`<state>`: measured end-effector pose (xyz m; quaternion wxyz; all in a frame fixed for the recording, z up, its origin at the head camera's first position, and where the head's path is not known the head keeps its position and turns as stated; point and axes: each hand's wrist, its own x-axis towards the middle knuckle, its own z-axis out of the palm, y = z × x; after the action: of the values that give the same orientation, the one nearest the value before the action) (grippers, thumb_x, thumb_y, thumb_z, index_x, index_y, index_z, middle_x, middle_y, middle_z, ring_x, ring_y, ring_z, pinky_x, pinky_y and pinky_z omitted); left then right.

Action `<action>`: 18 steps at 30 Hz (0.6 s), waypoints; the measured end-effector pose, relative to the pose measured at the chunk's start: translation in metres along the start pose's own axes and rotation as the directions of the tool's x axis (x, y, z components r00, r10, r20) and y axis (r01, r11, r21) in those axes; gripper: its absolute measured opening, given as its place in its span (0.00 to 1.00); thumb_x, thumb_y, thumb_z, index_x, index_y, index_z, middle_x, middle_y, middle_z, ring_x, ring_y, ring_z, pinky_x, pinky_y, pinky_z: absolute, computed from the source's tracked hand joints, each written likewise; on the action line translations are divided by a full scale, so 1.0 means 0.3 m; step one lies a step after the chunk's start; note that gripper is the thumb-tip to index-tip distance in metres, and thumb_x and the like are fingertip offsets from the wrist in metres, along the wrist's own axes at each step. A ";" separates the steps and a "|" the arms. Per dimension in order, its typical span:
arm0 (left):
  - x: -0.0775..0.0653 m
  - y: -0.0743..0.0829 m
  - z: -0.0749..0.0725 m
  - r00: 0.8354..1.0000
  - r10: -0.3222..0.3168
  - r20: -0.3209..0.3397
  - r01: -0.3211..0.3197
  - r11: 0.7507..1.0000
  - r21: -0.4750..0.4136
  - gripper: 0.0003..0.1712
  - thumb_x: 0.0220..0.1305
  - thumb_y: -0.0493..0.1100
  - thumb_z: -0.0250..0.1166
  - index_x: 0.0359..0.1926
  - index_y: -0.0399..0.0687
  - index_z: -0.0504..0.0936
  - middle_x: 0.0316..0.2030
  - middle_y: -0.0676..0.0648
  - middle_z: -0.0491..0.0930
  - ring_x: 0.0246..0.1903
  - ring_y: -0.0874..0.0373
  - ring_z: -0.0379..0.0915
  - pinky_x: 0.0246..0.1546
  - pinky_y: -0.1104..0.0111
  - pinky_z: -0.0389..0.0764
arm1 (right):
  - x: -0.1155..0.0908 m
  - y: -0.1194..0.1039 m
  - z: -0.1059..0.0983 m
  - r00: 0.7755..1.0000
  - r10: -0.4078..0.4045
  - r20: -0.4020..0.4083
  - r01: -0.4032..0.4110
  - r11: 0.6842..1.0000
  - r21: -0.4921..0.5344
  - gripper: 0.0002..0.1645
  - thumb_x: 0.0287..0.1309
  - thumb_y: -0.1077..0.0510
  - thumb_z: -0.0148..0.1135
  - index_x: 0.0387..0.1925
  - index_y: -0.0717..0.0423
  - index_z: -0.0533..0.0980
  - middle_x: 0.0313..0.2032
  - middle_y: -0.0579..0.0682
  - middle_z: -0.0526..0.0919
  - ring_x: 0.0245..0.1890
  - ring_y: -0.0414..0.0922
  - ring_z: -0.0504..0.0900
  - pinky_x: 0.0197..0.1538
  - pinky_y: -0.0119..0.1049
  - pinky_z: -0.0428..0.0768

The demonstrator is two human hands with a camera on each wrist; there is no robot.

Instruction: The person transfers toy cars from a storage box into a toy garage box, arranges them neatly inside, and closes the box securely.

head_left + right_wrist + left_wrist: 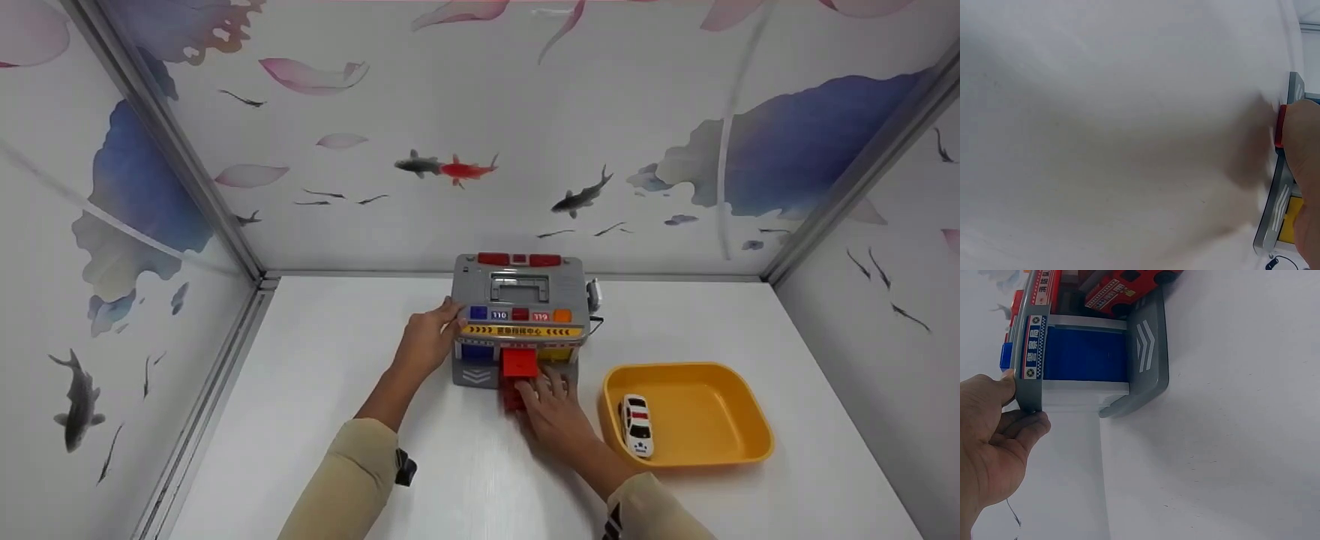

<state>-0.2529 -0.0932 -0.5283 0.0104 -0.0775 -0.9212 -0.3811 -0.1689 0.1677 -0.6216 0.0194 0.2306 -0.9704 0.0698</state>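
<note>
A grey toy rescue station [480, 285] with a red-and-blue trimmed front stands at the back of the table. My left hand [426, 341] pinches the left corner of its roof, thumb above and fingers curled beneath, as the left wrist view shows. At the middle bay a red flap [520, 363] sticks out, raised. Below it is a red toy fire truck [1134, 289], its body on the grey ramp [1154, 354]. My right hand [556, 412] holds this truck at the bay mouth, hiding much of it. The blue left door [1086, 354] is down.
To the right stands a yellow tray [701, 412], with a white toy police car [637, 426] lying along its left side. Patterned panels [517, 135] enclose the white table [322, 322] at the back and sides.
</note>
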 end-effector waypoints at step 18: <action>0.000 -0.003 0.000 1.000 -0.023 0.010 0.023 0.999 -0.025 0.27 0.84 0.52 0.63 0.77 0.51 0.79 0.80 0.41 0.69 0.80 0.44 0.70 0.81 0.50 0.73 | 0.039 -0.011 -0.002 0.998 0.054 0.023 -0.054 0.998 0.024 0.27 0.85 0.45 0.57 0.77 0.45 0.65 0.81 0.64 0.69 0.83 0.70 0.62 0.81 0.77 0.65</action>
<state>-0.2531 -0.0937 -0.5290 0.0005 -0.0690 -0.9172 -0.3923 -0.1777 0.1596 -0.6199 0.0036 0.2052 -0.9755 0.0795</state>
